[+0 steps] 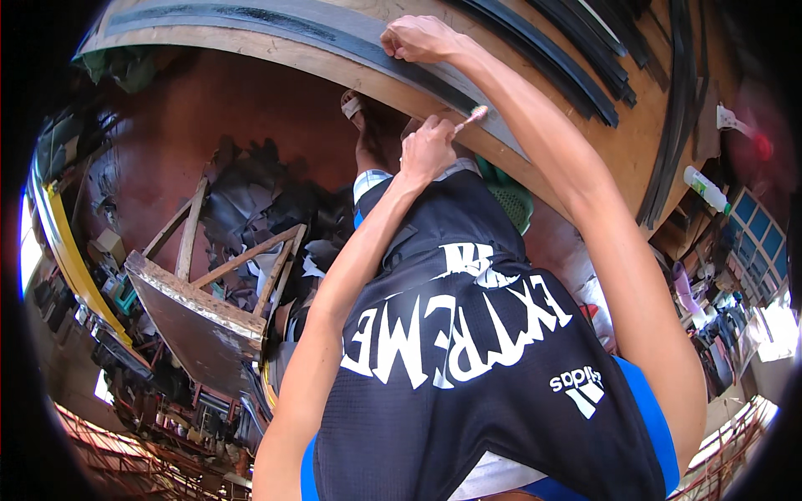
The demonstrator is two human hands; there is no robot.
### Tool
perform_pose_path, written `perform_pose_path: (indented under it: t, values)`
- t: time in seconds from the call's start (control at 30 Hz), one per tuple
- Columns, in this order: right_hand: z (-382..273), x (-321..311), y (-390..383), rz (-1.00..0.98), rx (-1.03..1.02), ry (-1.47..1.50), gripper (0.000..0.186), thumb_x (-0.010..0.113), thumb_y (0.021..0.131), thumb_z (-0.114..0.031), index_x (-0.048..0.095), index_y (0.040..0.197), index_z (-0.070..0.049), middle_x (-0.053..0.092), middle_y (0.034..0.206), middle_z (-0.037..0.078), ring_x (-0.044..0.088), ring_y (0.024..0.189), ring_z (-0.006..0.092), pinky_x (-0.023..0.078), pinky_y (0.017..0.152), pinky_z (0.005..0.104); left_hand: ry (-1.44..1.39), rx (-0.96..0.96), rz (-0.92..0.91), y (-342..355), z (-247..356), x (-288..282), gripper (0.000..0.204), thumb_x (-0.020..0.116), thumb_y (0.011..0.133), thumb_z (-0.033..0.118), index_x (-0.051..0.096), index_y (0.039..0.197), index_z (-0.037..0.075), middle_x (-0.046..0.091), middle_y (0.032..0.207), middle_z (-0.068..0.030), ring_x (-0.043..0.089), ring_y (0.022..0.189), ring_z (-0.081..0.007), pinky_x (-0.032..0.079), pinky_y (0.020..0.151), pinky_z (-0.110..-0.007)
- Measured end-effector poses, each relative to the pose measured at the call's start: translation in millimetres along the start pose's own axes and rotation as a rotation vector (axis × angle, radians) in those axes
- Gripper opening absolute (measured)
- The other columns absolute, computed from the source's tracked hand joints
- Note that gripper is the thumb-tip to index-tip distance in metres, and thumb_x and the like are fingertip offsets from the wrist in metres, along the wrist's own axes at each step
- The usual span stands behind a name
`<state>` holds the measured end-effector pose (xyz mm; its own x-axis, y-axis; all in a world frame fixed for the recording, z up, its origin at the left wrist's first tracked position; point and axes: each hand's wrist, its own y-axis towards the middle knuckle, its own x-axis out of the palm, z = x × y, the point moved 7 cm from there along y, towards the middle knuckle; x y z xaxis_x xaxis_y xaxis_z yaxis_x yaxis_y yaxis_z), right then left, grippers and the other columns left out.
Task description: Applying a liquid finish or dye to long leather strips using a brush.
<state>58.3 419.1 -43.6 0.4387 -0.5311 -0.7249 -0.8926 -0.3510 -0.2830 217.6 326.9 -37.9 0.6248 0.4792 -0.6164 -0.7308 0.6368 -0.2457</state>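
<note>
My left hand is closed round a small thin brush near the bench's front edge. The brush's pale, pinkish tip points up and to the right. My right hand is curled at the top of the view, its fingertips down at a long, narrow dark strip lying along the grey-topped edge of the wooden bench. Whether those fingertips grip anything is hidden.
Black strips lie farther back on the bench, with a white bottle at the right. A wooden-framed stand sits at the left beside dark scraps on the red floor. A green perforated plastic seat is beneath me.
</note>
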Motion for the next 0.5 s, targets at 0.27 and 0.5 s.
perform_pose_path:
  t: [0.27,0.5]
  values:
    - [16,-14,-25,0.084,0.038,0.219,0.021,0.065,0.084,-0.018,0.070,0.103,-0.009,0.070,0.094,0.013,0.067,0.088,0.0270,0.052,0.076,0.0374,-0.360,-0.084,-0.164,-18,-19,-10,0.015,0.066,0.084,0.012,0.070,0.091,-0.001,0.067,0.079,-0.0130,0.064,0.074,-0.0211,0.049,0.069,-0.033]
    - [54,-10,-175,0.546,0.504,0.351,0.024,0.064,0.086,-0.027,0.071,0.096,-0.006,0.071,0.086,0.013,0.069,0.078,0.0260,0.052,0.071,0.0360,-0.339,-0.299,0.228,-32,-85,-109,0.014,0.071,0.086,0.014,0.071,0.091,0.000,0.062,0.074,-0.0032,0.051,0.060,-0.0063,0.042,0.056,-0.024]
